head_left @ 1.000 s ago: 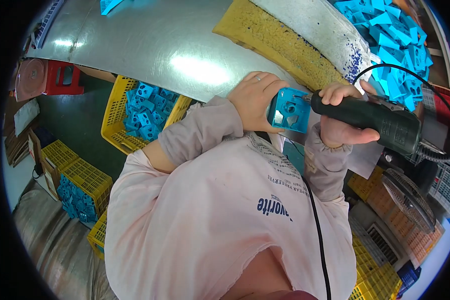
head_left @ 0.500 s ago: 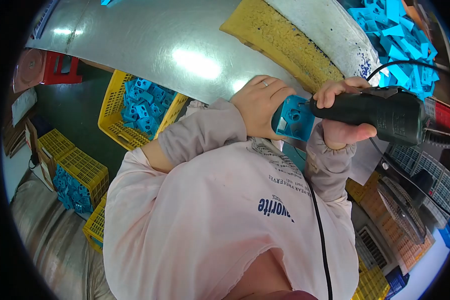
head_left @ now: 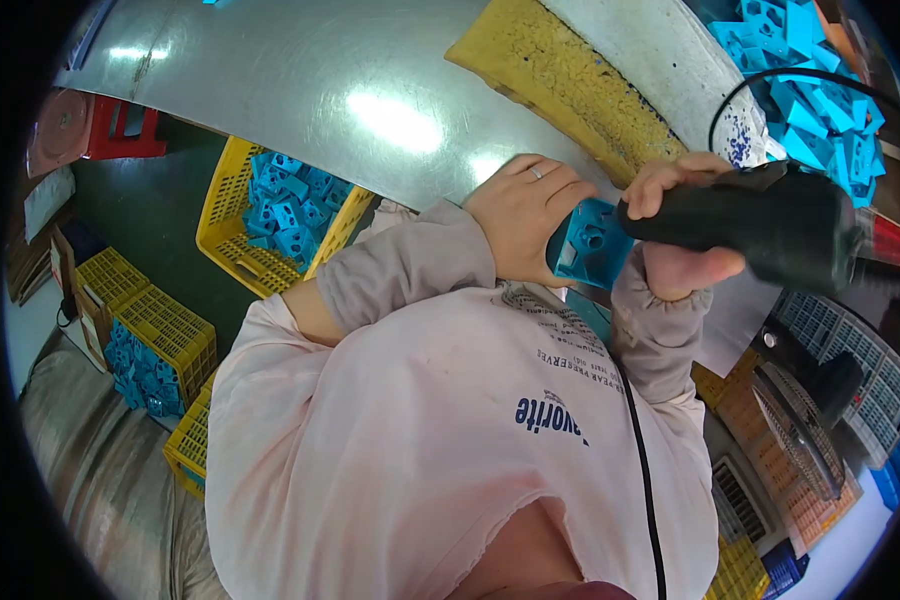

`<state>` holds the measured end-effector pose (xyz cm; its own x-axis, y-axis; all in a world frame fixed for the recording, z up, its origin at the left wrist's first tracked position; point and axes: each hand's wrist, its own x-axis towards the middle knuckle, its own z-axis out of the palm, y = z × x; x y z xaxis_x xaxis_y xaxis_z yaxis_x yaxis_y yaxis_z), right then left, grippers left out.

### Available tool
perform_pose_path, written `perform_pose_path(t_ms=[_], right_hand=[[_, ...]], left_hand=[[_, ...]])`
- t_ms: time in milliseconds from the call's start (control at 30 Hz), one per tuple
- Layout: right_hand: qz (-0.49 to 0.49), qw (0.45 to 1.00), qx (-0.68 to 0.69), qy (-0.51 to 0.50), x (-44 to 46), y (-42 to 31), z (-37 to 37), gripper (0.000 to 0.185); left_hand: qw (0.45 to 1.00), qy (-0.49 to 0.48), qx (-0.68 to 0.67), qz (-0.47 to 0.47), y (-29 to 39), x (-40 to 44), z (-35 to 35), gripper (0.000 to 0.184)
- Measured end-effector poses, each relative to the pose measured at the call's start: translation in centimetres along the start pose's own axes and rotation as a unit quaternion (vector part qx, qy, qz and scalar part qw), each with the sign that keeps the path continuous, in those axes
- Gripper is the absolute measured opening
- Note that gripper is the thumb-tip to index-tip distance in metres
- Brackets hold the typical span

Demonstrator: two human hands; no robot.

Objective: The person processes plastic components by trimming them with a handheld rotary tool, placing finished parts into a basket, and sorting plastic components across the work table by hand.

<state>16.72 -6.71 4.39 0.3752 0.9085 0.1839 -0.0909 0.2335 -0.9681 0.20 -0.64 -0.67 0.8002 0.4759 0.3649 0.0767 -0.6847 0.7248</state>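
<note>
My left hand (head_left: pixel 530 215), with a ring on one finger, is closed around a blue plastic box-shaped part (head_left: pixel 592 245) at the near edge of the table. The part's open side, with a round post inside, faces my right hand. A black electric screwdriver (head_left: pixel 740 225), blurred by motion, is gripped in my right hand (head_left: pixel 682 225), thumb below and fingers above. Its narrow front end is close against the part's rim; whether a bit touches the part cannot be made out.
A yellow-and-white padded block (head_left: pixel 560 90) lies on the metal table (head_left: pixel 270 80). Loose blue parts (head_left: pixel 810 90) are heaped at the upper right. A yellow crate (head_left: pixel 235 230) of blue parts stands below the table edge, near a red stool (head_left: pixel 120 130). A black cable (head_left: pixel 642 480) hangs over my shirt.
The screwdriver has shifted slightly and now looks blurred. Its cord arcs differently behind it. The blue part has turned a little in my left hand, which otherwise stays in place.
</note>
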Motion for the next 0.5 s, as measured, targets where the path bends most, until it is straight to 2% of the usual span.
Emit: perform_pose_path(t_ms=[33,133,233,367,500], right_hand=[[-0.011,1.0,-0.007,0.027,-0.6,0.2,0.9,0.11],[-0.023,0.997,-0.069,0.002,-0.8,-0.8,0.8,0.114],[-0.03,0.997,-0.071,0.015,-0.4,-1.2,0.2,0.114],[-0.087,0.993,0.058,0.048,-0.4,-0.6,-2.2,0.104],[-0.162,0.982,0.07,0.072,-1.1,-0.9,-4.1,0.106]], left_hand=[[1.0,0.007,-0.001,0.004,0.0,-0.1,0.2,0.075],[1.0,-0.002,-0.001,-0.001,0.1,-0.1,0.1,0.076],[1.0,-0.003,0.003,-0.001,0.4,-0.1,0.2,0.076],[1.0,-0.02,0.013,0.006,0.3,-0.1,0.1,0.077],[0.999,-0.031,0.016,-0.001,0.5,-0.1,0.1,0.077]])
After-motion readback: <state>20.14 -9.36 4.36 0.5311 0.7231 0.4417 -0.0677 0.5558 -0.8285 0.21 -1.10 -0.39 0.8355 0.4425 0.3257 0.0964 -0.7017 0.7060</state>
